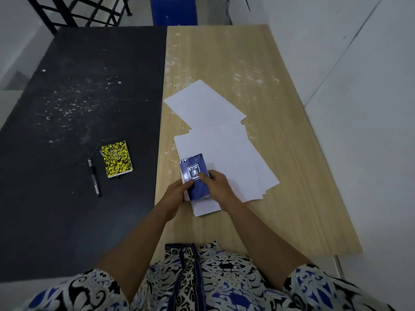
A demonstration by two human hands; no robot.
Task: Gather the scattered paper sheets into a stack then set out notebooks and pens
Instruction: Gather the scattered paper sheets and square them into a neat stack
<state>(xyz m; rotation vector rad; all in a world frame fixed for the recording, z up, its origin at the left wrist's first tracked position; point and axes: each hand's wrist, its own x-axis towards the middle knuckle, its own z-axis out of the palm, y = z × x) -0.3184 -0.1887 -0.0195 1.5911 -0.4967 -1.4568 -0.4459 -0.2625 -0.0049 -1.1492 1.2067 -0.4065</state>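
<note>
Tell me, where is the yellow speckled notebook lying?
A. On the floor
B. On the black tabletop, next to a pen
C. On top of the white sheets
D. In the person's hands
B: the yellow speckled notebook lies on the black tabletop with a black pen just beside it, while both hands hold a blue notebook over the white sheets.

One wide-angle view from the person's head looks forward and steeply down onto the bench [280,153], near enough that both forearms and the patterned shirt [202,283] fill the lower edge; floor shows beyond.
</note>
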